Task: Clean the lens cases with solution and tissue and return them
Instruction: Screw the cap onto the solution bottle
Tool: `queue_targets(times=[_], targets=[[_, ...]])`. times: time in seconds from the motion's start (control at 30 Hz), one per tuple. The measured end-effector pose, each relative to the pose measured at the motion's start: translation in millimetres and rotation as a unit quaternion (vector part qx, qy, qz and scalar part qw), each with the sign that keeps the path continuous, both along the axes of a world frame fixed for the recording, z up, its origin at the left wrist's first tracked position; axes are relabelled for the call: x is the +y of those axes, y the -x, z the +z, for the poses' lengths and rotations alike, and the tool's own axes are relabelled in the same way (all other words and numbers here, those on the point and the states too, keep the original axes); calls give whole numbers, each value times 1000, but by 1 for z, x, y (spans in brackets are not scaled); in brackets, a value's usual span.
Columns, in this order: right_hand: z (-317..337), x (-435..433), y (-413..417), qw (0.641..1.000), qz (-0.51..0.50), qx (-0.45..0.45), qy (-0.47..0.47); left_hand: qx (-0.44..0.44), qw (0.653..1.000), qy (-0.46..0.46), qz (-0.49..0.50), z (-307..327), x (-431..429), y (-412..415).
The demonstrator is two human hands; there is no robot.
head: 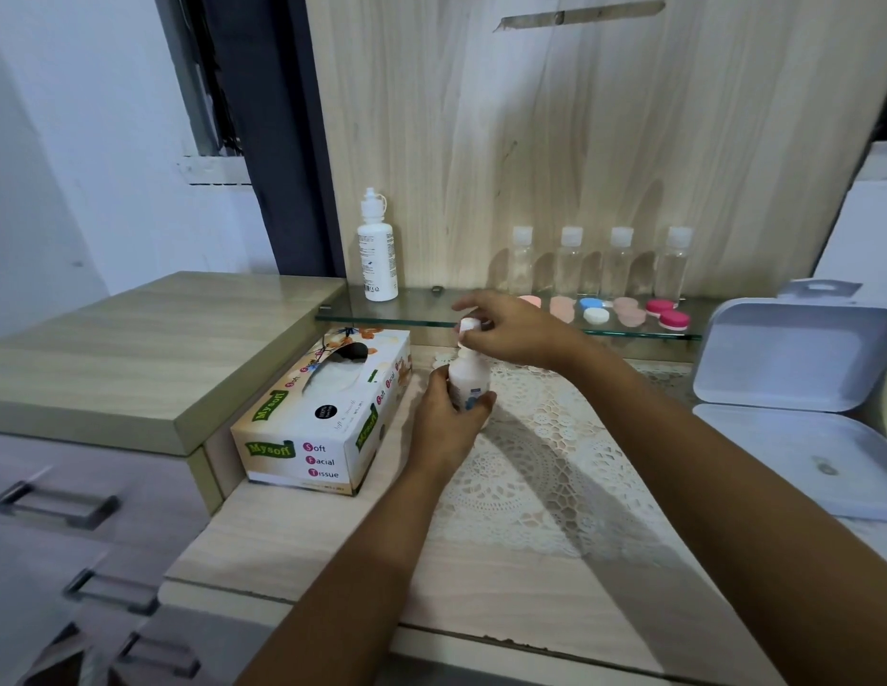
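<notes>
White solution bottle is upright, your left hand grip clamped round its body, right hand grip pinching the cap directly above; lens cases sit just beyond, far-right, on the glass shelf.

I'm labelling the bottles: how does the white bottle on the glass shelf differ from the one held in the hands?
The shelf bottle stands untouched on the glass shelf; the held bottle is gripped by the left hand, the right hand pinching its cap. The shelf bottle looks taller and slimmer, with a nozzle tip; the held bottle is squatter, with a blue mark on its label. Both are white and upright.
</notes>
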State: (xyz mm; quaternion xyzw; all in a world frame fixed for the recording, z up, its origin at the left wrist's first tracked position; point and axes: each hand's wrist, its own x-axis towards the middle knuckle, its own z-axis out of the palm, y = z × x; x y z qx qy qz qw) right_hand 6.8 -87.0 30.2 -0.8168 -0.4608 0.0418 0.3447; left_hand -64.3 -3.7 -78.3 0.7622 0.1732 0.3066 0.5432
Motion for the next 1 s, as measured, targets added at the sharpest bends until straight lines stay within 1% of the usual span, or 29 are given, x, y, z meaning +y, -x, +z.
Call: queue_targets(times=[0.03,0.1,0.33,0.4,0.43,0.53,0.57,0.63,0.73,0.8,0.87,0.93,1.0], targets=[[1,-3,-1,999,16,27,-11,1,1000,-2,1,0,0,0],[1,-6,-2,999,20,25,-18,0,1000,-6,3,-1,0,0],[-8,5,-1,992,-65,-108,-14,-2,1000,3,0,-1,1,-2],[-12,6,0,988,-71,-138,-8,-3,1000,9,-3,-1,1,-1],[-13,5,1,991,-56,-121,-9,-3,1000,10,-4,-1,0,-1],[-11,0,2,998,5,20,-54,-2,1000,6,-3,0,0,0],[-11,-1,1,998,12,31,-61,-2,1000,2,-3,0,-1,0],[-11,-2,1,999,-1,-11,-52,-4,1000,-2,-1,1,-1,1],[-13,-1,3,992,-54,-104,-36,-5,1000,-3,1,1,0,1],[-16,1,3,986,-81,-139,-33,-4,1000,0,-1,1,0,2],[-17,0,3,990,-63,-121,-35,-4,1000,2,-4,1,0,1],[-17,-3,4,996,-25,-74,-49,-3,1000,1,-1,0,0,1],[-17,-6,5,996,-23,-65,-62,-2,1000,-1,0,0,1,0]])
